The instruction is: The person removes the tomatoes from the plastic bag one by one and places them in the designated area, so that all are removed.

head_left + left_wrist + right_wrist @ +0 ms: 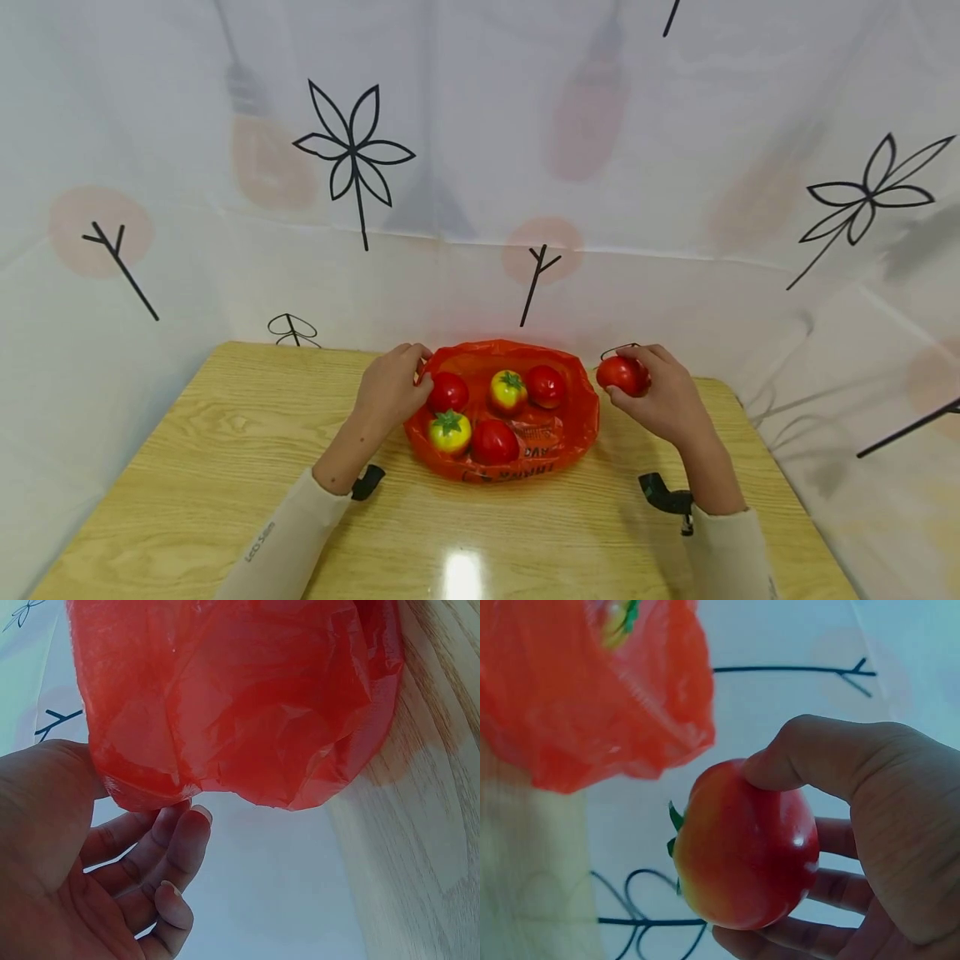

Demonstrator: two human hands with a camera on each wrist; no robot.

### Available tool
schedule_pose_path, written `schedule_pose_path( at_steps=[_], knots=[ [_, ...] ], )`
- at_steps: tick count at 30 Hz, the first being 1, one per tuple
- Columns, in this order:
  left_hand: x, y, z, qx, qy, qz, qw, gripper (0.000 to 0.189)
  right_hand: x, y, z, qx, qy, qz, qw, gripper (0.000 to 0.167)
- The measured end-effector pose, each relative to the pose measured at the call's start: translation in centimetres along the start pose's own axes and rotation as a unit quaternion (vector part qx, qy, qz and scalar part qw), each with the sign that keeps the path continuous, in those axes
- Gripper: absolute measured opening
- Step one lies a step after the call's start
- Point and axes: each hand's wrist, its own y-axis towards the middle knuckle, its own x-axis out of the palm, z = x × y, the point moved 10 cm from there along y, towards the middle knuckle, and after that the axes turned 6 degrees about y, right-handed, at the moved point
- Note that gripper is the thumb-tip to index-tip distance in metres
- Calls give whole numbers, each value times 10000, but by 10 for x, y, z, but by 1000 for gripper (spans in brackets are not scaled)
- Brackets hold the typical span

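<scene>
Left hand [393, 385] pinches the left rim of a crinkled red plastic bag [585, 412], lower centre of the head view. Right hand [667, 398] grasps a glossy round red-and-yellow tomato [746, 847] with a green leafy end; in the head view it sits right of centre, near the bag but apart from it.

Doing it well, we judge: this looks like passing fruit across the bag's mouth; in or out, we can't tell. We'd hold the rim wide with light left-hand tension, since thin film likely folds or tears. We'd grip the tomato round its middle, not by the leaves, clear the rim without snagging, and set it down gently, as smooth fruit would probably roll.

Counts: 1 bag, 2 hands, 6 tomatoes visible: 1 in the right hand, 5 in the bag. Of those 5, 3 show plain red: upper-left red tomato [450, 390], lower-middle red tomato [495, 443], upper-right red tomato [546, 387]. 2 show yellow with green leaves: lower-left yellow tomato [452, 437], upper-middle yellow tomato [508, 395]. 1 pale wood-grain table [225, 467], bottom of frame.
</scene>
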Motion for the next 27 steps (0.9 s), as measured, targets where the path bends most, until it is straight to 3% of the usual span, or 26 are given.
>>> schedule_pose_path(
  at_steps=[16, 27],
  knots=[
    [1, 0, 0, 55, 26, -56, 10000, 24, 22, 3, 44, 465, -196, -219, 9985, 52],
    [3, 0, -1, 10, -59, -186, 9998, 26, 35, 4, 58, 520, -208, -343, 9978, 56]
  ],
)
